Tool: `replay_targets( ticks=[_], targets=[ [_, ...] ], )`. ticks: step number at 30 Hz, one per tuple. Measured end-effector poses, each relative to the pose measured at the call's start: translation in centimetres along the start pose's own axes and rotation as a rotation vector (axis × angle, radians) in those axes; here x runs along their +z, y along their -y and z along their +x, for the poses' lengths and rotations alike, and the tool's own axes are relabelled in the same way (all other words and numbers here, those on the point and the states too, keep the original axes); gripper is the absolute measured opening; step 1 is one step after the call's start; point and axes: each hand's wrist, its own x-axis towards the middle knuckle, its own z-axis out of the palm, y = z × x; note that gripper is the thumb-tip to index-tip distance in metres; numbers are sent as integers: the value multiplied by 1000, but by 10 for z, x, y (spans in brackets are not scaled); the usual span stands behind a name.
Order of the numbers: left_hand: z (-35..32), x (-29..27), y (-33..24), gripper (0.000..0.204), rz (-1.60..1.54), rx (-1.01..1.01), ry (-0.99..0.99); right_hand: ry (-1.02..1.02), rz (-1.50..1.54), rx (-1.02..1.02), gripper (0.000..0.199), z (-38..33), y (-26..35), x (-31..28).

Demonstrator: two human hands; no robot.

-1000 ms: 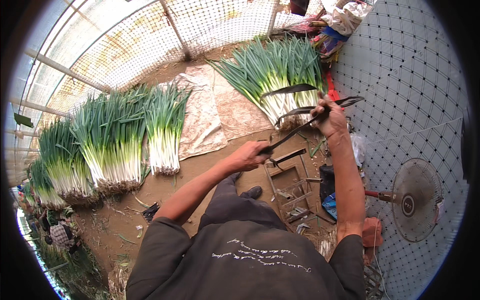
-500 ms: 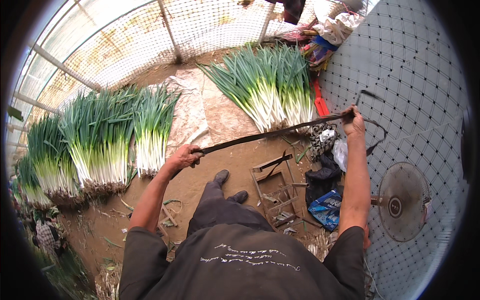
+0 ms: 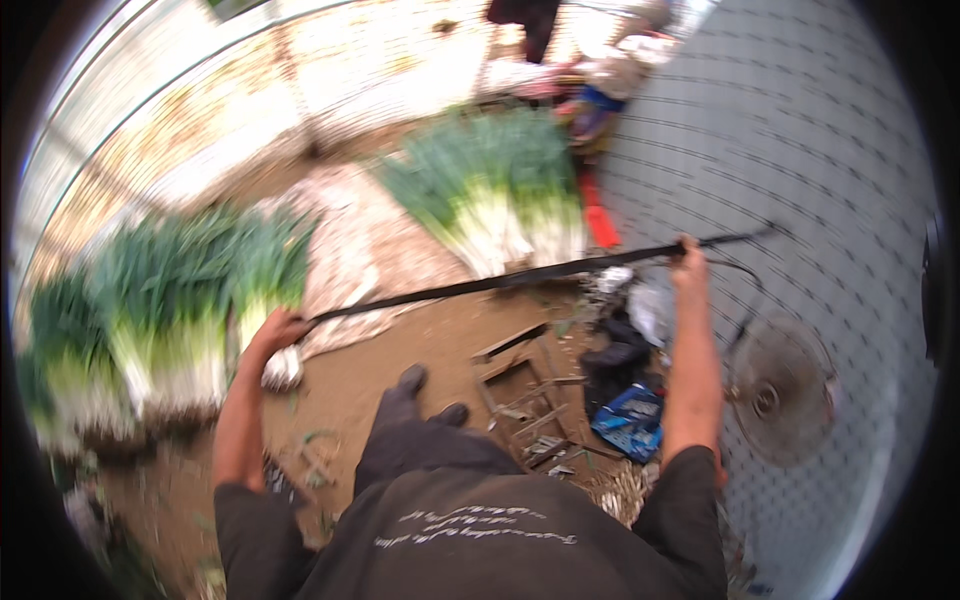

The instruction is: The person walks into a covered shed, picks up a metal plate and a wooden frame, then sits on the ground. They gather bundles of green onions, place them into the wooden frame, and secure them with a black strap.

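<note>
A long black strap [image 3: 480, 284] is stretched nearly straight between my two hands, rising a little toward the right. My left hand [image 3: 280, 330] is closed on its left end, in front of the bundles of green onions [image 3: 165, 320] on that side. Farther out to the right, my right hand [image 3: 689, 266] grips the strap near its other end. Beyond that hand a stiff dark tip sticks out, and a loose loop hangs down toward the fan. Motion blurs the picture, so single fingers are hard to make out.
More green onions [image 3: 490, 200] stand at the back beside a pale ground sheet [image 3: 360, 245]. A low frame stool [image 3: 520, 395] is on the dirt floor, next to a blue bag [image 3: 632, 420]. At right are a round fan [image 3: 783, 388] and a grey patterned sheet wall [image 3: 790, 170].
My hands have moved farther apart, the left one outward and to the left, and the strap is pulled straighter. The whole view has shifted and blurred.
</note>
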Motion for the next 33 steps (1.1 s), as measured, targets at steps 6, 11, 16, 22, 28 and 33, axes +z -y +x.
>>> replay_targets(
  ticks=[6, 11, 16, 22, 28, 33],
  targets=[
    [18, 20, -5, 20, -424, -156, 79, -41, 65, -79, 10, -19, 21, -4],
    [0, 10, 25, 15, -413, -246, 31, -46, 154, -124, 9, -35, 31, -7],
    [5, 13, 30, 17, -471, -252, 43, -46, 50, -174, 10, -39, 42, -29],
    [5, 14, 39, 16, -343, -339, -20, -88, 134, -206, 12, -30, 59, -46],
    [7, -10, 90, 31, 225, -267, -6, 47, -176, -246, 5, 78, 89, -143],
    [1, -41, 82, 23, -234, -217, 73, -13, -86, -164, 24, 129, 124, -231]
  ],
)
